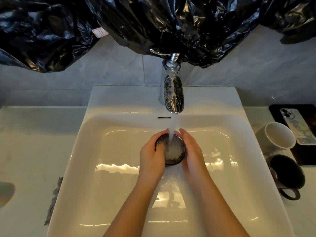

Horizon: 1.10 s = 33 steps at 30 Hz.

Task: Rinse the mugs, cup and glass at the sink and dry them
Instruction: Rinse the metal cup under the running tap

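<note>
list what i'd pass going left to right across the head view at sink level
grey cloth → left hand → dark cup → right hand → white mug. The dark mug and phone overlap the white mug sideways, so they are left out.

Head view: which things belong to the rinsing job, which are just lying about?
Job: dark cup between left hand and right hand, tap, sink, white mug, dark mug, grey cloth (likely for drying).
Lying about: phone, black tray, black plastic sheeting.
</note>
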Each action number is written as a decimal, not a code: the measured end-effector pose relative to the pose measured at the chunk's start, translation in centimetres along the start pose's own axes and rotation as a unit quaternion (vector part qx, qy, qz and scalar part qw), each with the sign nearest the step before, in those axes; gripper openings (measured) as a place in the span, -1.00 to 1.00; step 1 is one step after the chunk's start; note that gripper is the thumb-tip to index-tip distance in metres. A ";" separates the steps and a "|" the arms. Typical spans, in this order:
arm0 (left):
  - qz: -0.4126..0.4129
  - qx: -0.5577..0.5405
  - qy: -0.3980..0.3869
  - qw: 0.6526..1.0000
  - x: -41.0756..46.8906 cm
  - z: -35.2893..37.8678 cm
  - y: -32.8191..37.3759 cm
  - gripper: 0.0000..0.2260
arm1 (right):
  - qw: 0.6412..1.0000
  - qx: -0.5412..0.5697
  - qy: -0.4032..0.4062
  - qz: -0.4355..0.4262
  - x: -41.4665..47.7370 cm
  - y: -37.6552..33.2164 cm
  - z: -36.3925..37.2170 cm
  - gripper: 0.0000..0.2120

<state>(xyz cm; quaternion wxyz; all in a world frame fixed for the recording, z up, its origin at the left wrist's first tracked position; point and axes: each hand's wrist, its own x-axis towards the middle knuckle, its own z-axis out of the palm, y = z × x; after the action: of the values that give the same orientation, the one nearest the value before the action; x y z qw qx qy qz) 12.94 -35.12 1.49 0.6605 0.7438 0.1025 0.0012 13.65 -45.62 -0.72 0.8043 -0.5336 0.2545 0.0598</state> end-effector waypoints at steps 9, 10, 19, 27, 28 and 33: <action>0.104 0.114 0.057 0.986 -0.5 -0.8 0.1 -0.65 | 0.979 0.124 -0.060 0.151 -0.2 -0.5 0.4 -0.58; 0.188 0.154 0.059 0.968 -0.5 -1.3 -0.1 -0.68 | 0.979 0.128 -0.055 0.150 -0.1 -0.3 0.3 -0.55; 0.390 0.496 -0.194 0.752 0.6 -3.1 -0.7 -0.79 | 0.973 0.184 -0.006 0.136 0.8 0.0 -0.2 -0.68; 0.279 0.509 -0.199 0.790 0.1 -0.4 1.4 -0.75 | 0.976 0.191 -0.015 0.103 0.3 -0.1 -0.5 -0.59; 0.280 0.504 -0.195 0.793 0.1 -0.3 1.8 -0.74 | 0.973 0.202 -0.017 0.107 0.3 -0.2 -0.6 -0.43; 0.335 0.538 -0.238 0.736 1.3 -1.6 1.1 -0.70 | 0.965 0.198 0.006 0.170 0.6 -0.3 -0.8 -0.39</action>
<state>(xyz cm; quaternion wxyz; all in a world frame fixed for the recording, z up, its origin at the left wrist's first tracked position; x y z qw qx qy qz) 14.20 -33.52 2.64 0.1101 0.9375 -0.3299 -0.0099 14.01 -46.55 -1.00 0.8703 -0.3132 0.3529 0.1409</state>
